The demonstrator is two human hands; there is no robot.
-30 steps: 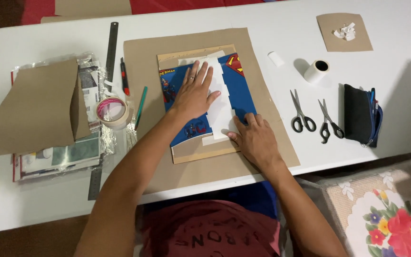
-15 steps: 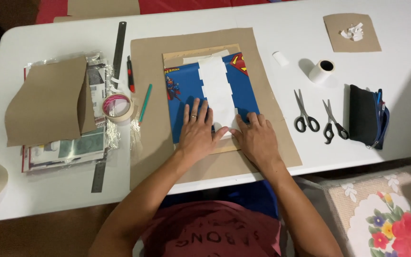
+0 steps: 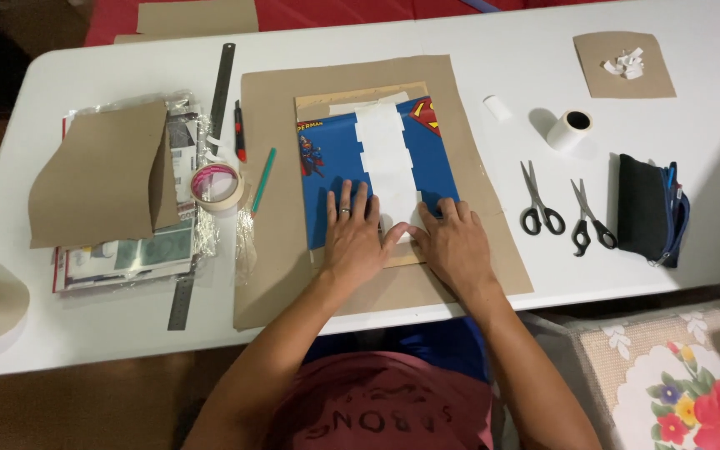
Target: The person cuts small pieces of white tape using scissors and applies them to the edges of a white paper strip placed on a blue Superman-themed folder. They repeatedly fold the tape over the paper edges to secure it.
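A blue printed sheet [image 3: 335, 162] with a white strip [image 3: 387, 154] down its middle lies on a tan board [image 3: 360, 93], which rests on a larger brown paper sheet [image 3: 277, 250]. My left hand [image 3: 355, 237] presses flat on the lower part of the blue sheet, fingers spread, a ring on one finger. My right hand [image 3: 453, 244] lies flat beside it on the sheet's lower right corner. Both thumbs meet near the bottom end of the white strip. Neither hand grips anything.
Left of the brown sheet lie a tape roll [image 3: 215, 184], a green pen [image 3: 262, 169], a red cutter [image 3: 240, 132], a metal ruler [image 3: 202, 179] and a paper stack [image 3: 118, 200]. To the right are two scissors [image 3: 541, 200], a white roll [image 3: 570, 130] and a black pouch [image 3: 648, 208].
My left hand has slid down the blue sheet from near its top to the lower edge. My right hand has stayed at the lower right corner.
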